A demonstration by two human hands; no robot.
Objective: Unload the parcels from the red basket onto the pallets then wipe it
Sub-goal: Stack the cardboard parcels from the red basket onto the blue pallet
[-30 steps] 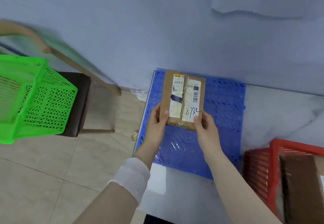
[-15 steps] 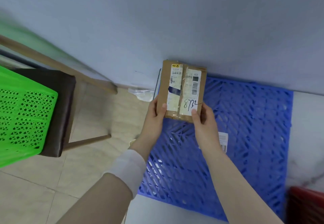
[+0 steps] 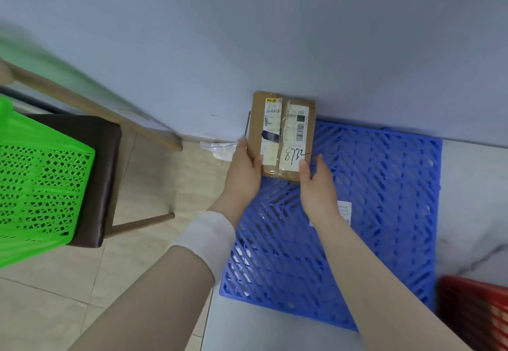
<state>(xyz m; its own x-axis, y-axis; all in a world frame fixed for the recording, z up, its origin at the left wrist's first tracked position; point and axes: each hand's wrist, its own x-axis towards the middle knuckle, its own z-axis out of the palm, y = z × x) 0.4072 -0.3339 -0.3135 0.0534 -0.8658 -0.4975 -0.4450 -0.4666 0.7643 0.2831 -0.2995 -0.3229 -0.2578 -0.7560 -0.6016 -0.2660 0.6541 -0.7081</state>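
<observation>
A blue slatted pallet (image 3: 384,213) lies at the foot of a pale blue wall (image 3: 275,34). The left hand (image 3: 243,169) and right hand (image 3: 316,185) clamp the near corners of a brown parcel (image 3: 283,136), thumbs on its taped, labelled face marked "8732". Beyond the fingers lies the pallet's far corner. Unloading appears under way; the next move calls for lowering it flat, then letting go.

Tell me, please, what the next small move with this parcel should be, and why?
Probably lower the parcel onto the far left corner of the blue pallet and let go. The left hand and right hand grip its near end, and it is over that corner, close to the wall. Whether it already rests on the pallet cannot be told.
</observation>
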